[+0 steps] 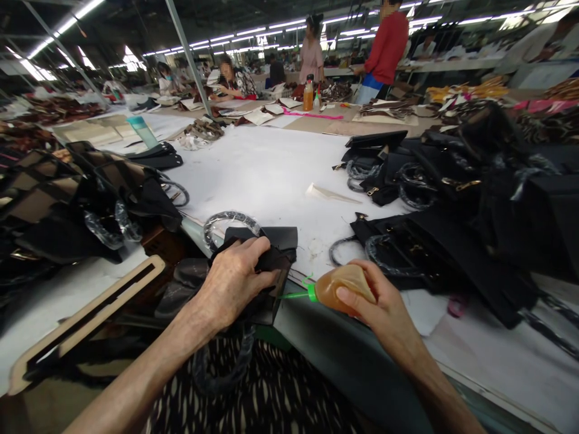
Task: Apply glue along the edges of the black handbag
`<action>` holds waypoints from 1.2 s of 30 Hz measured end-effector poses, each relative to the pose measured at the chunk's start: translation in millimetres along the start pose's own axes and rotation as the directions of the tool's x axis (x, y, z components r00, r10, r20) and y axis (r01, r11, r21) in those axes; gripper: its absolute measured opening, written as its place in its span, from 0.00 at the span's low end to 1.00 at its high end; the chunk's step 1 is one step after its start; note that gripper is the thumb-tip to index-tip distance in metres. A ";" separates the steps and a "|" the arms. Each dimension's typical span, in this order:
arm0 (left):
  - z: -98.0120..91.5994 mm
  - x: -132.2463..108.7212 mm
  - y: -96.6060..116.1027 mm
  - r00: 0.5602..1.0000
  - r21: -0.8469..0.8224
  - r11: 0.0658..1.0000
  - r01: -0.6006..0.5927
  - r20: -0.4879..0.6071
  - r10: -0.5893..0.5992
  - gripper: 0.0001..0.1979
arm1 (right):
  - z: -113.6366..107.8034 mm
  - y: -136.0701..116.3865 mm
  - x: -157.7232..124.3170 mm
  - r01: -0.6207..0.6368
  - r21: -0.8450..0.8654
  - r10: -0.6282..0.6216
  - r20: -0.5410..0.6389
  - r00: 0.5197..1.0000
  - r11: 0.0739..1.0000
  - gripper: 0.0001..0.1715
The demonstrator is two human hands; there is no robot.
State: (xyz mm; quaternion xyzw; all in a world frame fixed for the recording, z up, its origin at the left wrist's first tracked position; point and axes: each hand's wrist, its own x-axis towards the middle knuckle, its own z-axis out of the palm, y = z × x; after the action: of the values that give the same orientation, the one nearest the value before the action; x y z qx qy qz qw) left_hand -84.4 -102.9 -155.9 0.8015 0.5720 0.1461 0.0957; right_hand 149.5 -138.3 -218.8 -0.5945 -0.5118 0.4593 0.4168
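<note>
My left hand (237,280) is closed on the edge of a black handbag (283,241) at the table's front edge. One plastic-wrapped handle (230,223) of the bag loops up behind the hand, and another hangs down near my lap. In my right hand (377,295) lies a squeeze bottle (341,288) of amber liquid, tipped on its side. Its green nozzle (294,295) points left, with the tip at or very close to the bag's edge; contact cannot be made out. Part of the bag is hidden under my left hand.
Black bags are piled on the right (425,235) and dark bags on the left (90,205). A beige slotted template (113,301) lies at left. On the white table (253,163) rests a pale scrap (330,193). Farther back stand an amber bottle (308,96) and several people.
</note>
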 end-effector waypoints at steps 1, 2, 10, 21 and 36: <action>-0.9 0.2 0.9 1.000 0.003 1.000 0.006 0.002 -0.006 0.06 | 0.1 0.3 -1.6 -0.021 0.030 0.020 0.011 1.000 0.999 0.27; -1.7 0.5 1.7 1.000 0.004 1.000 0.011 0.003 -0.011 0.06 | 0.2 0.6 -3.1 -0.039 0.054 0.038 0.021 0.999 0.998 0.28; -1.6 1.3 1.7 1.000 -0.009 1.000 0.015 -0.009 -0.015 0.06 | 3.2 1.9 -9.5 -0.014 0.045 0.013 0.021 1.000 0.999 0.25; -0.6 3.4 3.2 1.000 -0.039 0.999 0.024 0.000 -0.024 0.06 | 2.4 0.6 -21.7 -0.202 0.158 0.190 0.087 0.978 0.967 0.29; 1.1 2.1 2.0 1.000 -0.029 0.999 0.022 -0.021 -0.023 0.07 | 10.3 6.2 -22.1 -0.290 0.214 0.288 0.043 0.957 0.933 0.28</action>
State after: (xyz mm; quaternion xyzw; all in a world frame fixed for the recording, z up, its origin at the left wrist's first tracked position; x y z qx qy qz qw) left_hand -81.6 -101.6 -156.0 0.7920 0.5797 0.1617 0.1027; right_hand 139.7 -160.8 -224.5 -0.6114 -0.3678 0.5721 0.4045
